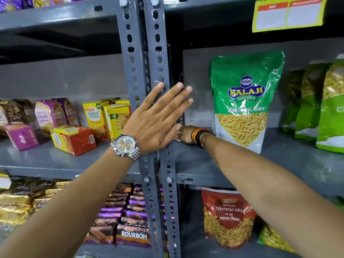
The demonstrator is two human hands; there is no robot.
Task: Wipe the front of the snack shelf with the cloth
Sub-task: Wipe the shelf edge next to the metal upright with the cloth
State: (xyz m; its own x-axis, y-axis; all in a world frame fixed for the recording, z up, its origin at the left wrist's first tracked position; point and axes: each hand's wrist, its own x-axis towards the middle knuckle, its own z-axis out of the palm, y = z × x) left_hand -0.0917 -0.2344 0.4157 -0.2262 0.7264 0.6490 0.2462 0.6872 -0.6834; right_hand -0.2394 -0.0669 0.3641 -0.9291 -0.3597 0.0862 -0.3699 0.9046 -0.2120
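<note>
Two bare hands at a grey metal snack shelf (214, 161), one flat against its upright post (158, 53).

The left hand (158, 118), fingers spread and holding nothing, presses flat on the post. The right hand (185, 135) reaches behind it onto the shelf board, mostly hidden; its grip cannot be told, and no cloth is visible. A green Balaji pouch (245, 101) stands just right of it, with bare board towards the front edge.
</note>
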